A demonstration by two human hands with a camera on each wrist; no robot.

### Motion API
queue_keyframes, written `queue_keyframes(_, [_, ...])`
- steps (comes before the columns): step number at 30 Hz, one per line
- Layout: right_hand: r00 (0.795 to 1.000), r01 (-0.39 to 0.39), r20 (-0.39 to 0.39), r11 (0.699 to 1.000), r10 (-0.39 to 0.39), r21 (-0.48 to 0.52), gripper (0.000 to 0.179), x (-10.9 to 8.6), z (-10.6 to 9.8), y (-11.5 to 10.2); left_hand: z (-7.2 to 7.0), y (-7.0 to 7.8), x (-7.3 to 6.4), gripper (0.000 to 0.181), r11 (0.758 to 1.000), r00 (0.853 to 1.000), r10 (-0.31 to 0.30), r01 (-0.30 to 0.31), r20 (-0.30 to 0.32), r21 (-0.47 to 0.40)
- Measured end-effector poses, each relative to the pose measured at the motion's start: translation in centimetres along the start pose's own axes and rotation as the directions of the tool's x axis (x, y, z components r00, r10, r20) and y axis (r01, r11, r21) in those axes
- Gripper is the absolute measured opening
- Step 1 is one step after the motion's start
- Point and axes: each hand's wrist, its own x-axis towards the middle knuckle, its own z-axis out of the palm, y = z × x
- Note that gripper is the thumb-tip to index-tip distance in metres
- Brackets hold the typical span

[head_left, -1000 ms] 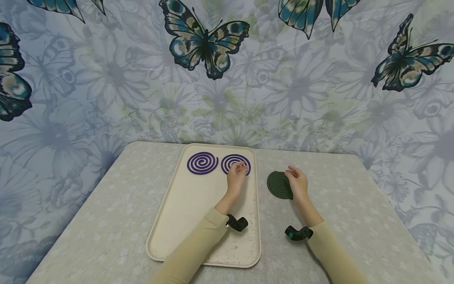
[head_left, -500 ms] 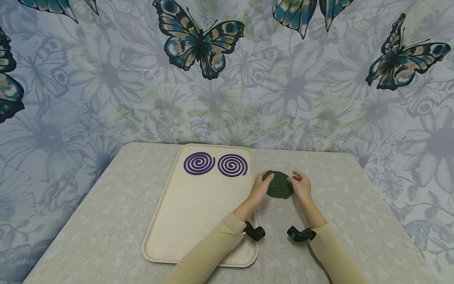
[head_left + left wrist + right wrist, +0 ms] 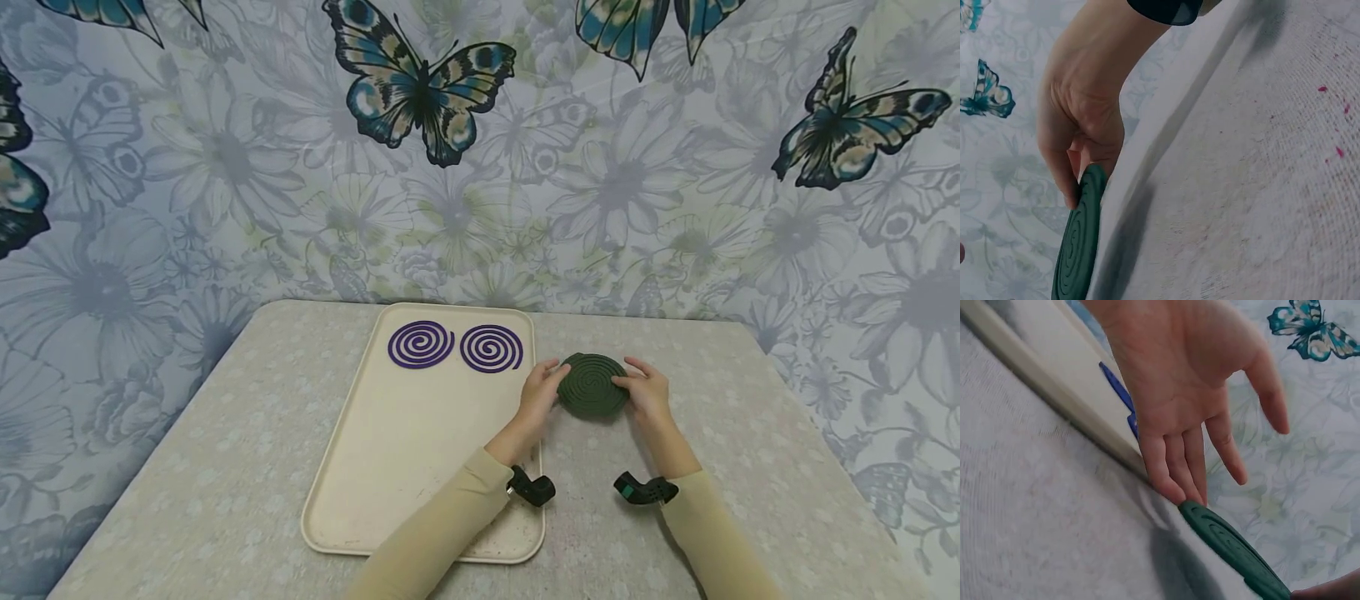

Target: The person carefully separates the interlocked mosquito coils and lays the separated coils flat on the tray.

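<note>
Left hand and right hand pinch opposite edges of the green coil — digits nearly together; it is raised off the table; the tray rim runs beside the left hand. Table spreads wide beyond the right.

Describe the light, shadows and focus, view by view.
Head view: soft, fairly even light, the spirals of both purple coils clear; left wrist view: dimmer and tilted, the patterned backdrop soft and faded, the green coil cut off by the bottom edge; right wrist view: also tilted, with a dark, soft-edged shadow below that coil.
</note>
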Motion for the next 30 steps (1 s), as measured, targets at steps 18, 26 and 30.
queue_keyframes(18, [0.982, -0.025, 0.181, 0.924, -0.048, 0.381, 0.062, -4.0, 4.7, -4.8, -6.5, 5.7, -0.6, 0.042, 0.984, 0.984, 0.176, -0.175, -0.033, 0.034])
queue_keyframes(26, [0.942, 0.017, 0.301, 0.916, -0.148, 0.400, 0.068, -5.2, 7.7, -6.1, -9.5, 6.7, 0.2, 0.040, 0.982, 0.976, 0.187, -0.189, -0.110, -0.009])
queue_keyframes(30, [0.907, 0.065, 0.350, 0.901, -0.232, 0.429, 0.072, -6.2, 8.9, -6.6, -10.9, 7.6, 0.1, 0.035, 0.976, 0.967, 0.213, -0.217, -0.142, -0.013])
